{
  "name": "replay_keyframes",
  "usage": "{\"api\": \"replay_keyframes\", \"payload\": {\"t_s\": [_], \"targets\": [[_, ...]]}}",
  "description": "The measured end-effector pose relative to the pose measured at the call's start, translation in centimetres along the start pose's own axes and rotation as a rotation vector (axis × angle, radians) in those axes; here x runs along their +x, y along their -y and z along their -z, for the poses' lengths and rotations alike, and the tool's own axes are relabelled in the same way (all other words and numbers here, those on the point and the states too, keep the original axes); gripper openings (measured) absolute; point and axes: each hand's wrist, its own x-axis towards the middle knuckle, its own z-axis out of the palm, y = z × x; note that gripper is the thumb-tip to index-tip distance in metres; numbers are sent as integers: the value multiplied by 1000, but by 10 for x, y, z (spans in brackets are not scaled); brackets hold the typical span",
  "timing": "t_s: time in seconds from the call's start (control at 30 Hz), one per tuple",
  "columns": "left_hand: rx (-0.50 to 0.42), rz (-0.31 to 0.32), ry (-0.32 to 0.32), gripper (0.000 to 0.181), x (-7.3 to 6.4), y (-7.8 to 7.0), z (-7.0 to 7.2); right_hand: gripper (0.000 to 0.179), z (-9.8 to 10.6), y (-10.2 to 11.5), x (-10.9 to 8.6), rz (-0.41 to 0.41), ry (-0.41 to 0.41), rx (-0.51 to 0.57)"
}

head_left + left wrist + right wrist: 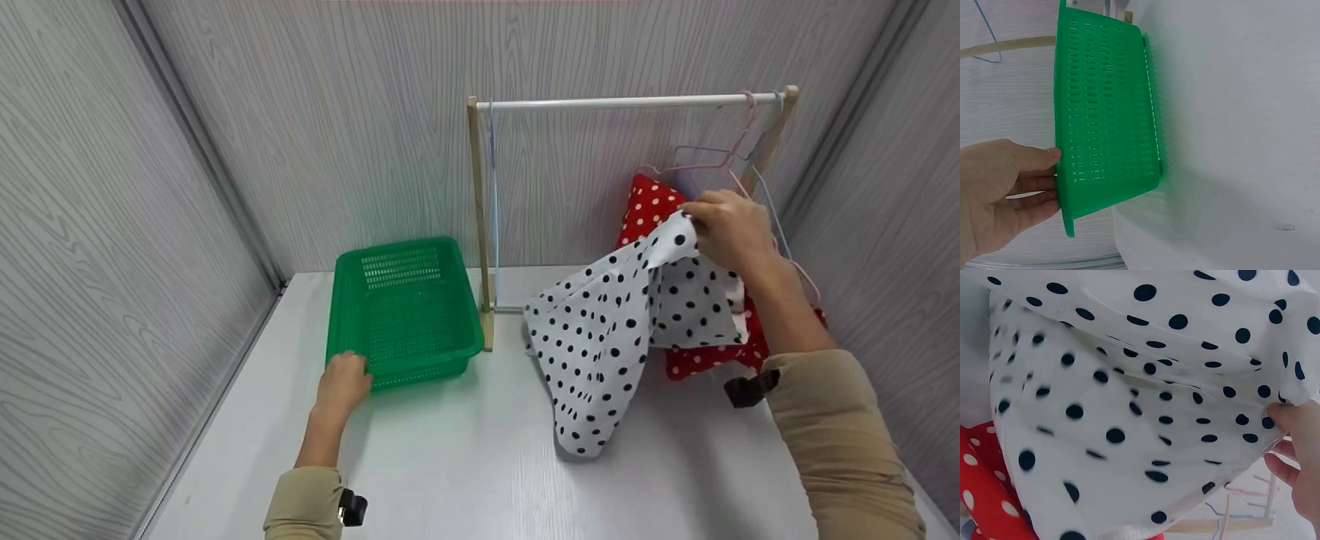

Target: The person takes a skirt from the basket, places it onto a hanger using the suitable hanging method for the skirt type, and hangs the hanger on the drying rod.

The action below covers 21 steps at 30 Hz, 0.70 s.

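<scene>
A white cloth with black dots [600, 337] hangs from my right hand [731, 229], which pinches it near its upper edge. In the right wrist view the thumb [1282, 413] presses on the dotted fabric. Its lower tip hangs down close to the white table. My left hand [345, 382] grips the near left corner of the rim of a green plastic basket [405, 360]. The left wrist view shows the thumb [1044, 157] on one side of that rim and the fingers on the other. No items show inside the basket.
A small clothes rack with a white rail [622, 101] stands at the back. A pink hanger [731, 154] and blue hangers hang on it. Behind the dotted cloth is a red cloth with white dots [649, 206]. Grey wood-patterned walls [322, 97] surround the white table [450, 472].
</scene>
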Motion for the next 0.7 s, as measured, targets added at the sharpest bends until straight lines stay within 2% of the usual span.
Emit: {"api": "replay_keyframes", "payload": {"t_s": [0.1, 0.23, 0.3, 0.37, 0.47, 0.57, 0.63, 0.7], "targets": [[-6, -9, -3, 10, 1, -1, -1, 20, -10, 5, -1, 32, 27, -6], [19, -47, -14, 15, -1, -6, -1, 20, -19, 11, -2, -7, 27, 19], [31, -67, -42, 21, -4, -14, 2, 18, -22, 16, -1, -25, 37, 30], [8, -93, -97, 26, -7, -30, 7, 16, -24, 22, 1, -38, 52, 55], [-95, -198, -233, 29, -11, -73, 19, 14, -27, 34, 5, -61, 66, 135], [-205, -377, -362, 19, -12, -129, 34, 13, -30, 48, 11, -82, 72, 226], [-223, -495, -429, 12, -8, -166, 44, 12, -32, 58, 15, -89, 72, 268], [-190, -575, -477, 23, 0, -199, 51, 11, -34, 66, 19, -84, 75, 290]]}}
